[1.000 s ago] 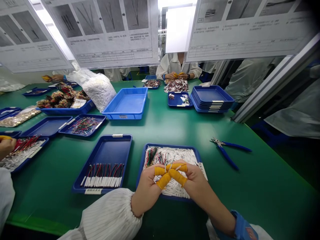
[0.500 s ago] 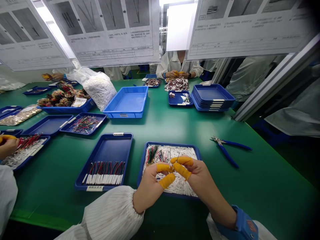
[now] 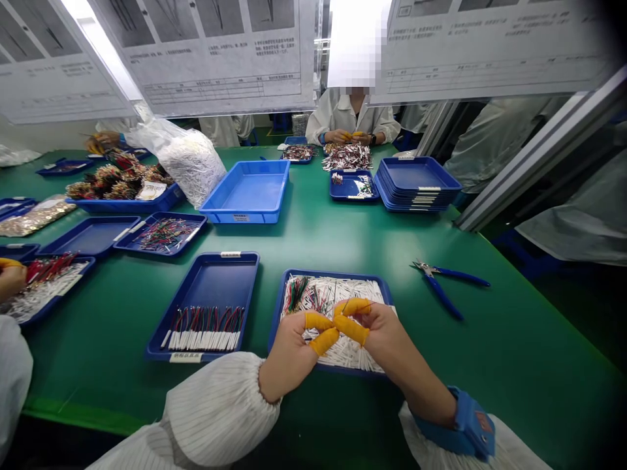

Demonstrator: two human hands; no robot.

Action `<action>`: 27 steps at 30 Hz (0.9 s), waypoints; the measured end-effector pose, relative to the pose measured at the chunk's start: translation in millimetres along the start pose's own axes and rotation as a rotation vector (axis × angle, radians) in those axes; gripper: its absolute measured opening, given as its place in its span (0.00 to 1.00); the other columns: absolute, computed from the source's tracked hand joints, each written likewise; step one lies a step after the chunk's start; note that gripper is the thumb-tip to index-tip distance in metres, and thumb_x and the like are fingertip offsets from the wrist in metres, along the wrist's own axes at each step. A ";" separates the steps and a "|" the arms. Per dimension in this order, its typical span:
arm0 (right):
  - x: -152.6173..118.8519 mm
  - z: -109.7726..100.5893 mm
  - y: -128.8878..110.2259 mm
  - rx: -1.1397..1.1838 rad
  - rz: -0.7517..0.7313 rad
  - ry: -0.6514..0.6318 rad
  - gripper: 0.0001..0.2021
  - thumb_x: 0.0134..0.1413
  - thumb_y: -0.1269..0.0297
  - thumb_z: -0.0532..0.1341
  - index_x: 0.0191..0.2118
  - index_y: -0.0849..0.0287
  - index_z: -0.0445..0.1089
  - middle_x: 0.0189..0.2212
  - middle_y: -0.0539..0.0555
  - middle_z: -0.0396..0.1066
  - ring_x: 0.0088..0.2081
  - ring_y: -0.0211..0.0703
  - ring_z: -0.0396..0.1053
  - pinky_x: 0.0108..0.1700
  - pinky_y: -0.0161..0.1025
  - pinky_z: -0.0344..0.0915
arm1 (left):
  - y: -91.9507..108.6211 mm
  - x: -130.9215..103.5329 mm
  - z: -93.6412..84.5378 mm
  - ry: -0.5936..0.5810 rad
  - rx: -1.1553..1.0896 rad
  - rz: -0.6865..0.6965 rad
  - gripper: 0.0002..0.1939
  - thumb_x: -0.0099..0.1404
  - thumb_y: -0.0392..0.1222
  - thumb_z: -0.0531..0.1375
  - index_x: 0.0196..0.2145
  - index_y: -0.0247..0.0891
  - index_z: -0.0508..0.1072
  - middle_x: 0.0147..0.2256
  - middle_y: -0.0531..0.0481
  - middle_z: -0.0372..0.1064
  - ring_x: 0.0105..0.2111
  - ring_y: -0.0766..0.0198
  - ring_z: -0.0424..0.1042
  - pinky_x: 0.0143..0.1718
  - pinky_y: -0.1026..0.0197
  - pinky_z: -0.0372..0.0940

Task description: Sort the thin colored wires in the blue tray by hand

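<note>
Left fingers (image 3: pixel 325 341) drew together; wire (image 3: pixel 345 305) against right fingers (image 3: pixel 351 330).

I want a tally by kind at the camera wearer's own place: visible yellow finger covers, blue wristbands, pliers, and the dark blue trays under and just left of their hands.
Yellow finger covers: 4 (2 on the left hand, 2 on the right hand)
Blue wristband: 1
Pliers: 1
Dark blue trays: 2
Total: 8
</note>
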State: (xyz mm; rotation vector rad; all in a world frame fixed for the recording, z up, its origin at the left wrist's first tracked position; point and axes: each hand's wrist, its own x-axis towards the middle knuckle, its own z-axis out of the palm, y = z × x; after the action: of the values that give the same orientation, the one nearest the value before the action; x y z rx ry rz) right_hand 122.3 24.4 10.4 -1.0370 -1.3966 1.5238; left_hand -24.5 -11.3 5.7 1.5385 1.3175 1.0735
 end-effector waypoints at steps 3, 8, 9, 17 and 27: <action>0.9 1.6 -0.3 0.094 0.041 0.006 0.08 0.37 0.65 0.66 0.29 0.56 0.71 0.28 0.50 0.72 0.32 0.42 0.70 0.36 0.39 0.68 | 1.2 -0.4 0.3 -0.030 0.001 -0.001 0.06 0.55 0.38 0.60 0.27 0.33 0.73 0.26 0.47 0.71 0.28 0.62 0.68 0.31 0.61 0.64; 2.7 1.4 10.1 0.073 -0.040 -0.089 0.04 0.40 0.66 0.65 0.27 0.56 0.72 0.26 0.49 0.72 0.32 0.41 0.69 0.38 0.39 0.67 | 2.3 -1.0 0.5 -0.021 0.024 0.051 0.06 0.55 0.39 0.60 0.24 0.33 0.73 0.23 0.50 0.68 0.24 0.64 0.66 0.29 0.63 0.62; 2.7 0.9 10.8 0.058 -0.048 -0.093 0.04 0.40 0.66 0.65 0.27 0.56 0.72 0.26 0.49 0.72 0.32 0.41 0.69 0.38 0.39 0.67 | 2.0 -1.1 0.3 -0.020 0.024 0.053 0.06 0.55 0.39 0.60 0.24 0.33 0.73 0.23 0.50 0.68 0.24 0.64 0.66 0.29 0.63 0.62; -1.4 -1.4 -4.0 -0.081 -0.047 0.027 0.05 0.42 0.64 0.63 0.28 0.57 0.72 0.28 0.52 0.72 0.32 0.43 0.68 0.37 0.40 0.66 | -0.4 -0.3 -3.2 0.088 -0.038 0.019 0.04 0.55 0.38 0.60 0.26 0.34 0.72 0.26 0.49 0.70 0.27 0.63 0.68 0.30 0.63 0.64; -1.4 -3.5 0.5 -0.218 -0.147 0.001 0.02 0.44 0.66 0.62 0.26 0.58 0.72 0.25 0.51 0.71 0.30 0.43 0.68 0.34 0.40 0.65 | -3.4 0.9 -0.6 0.081 0.078 0.021 0.06 0.52 0.40 0.63 0.23 0.35 0.71 0.23 0.51 0.69 0.24 0.65 0.67 0.28 0.64 0.63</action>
State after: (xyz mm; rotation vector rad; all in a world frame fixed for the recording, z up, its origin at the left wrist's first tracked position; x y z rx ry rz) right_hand 126.0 24.2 9.8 -1.0390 -1.6286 1.2856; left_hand -25.9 -10.0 2.8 1.5834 1.4157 1.1200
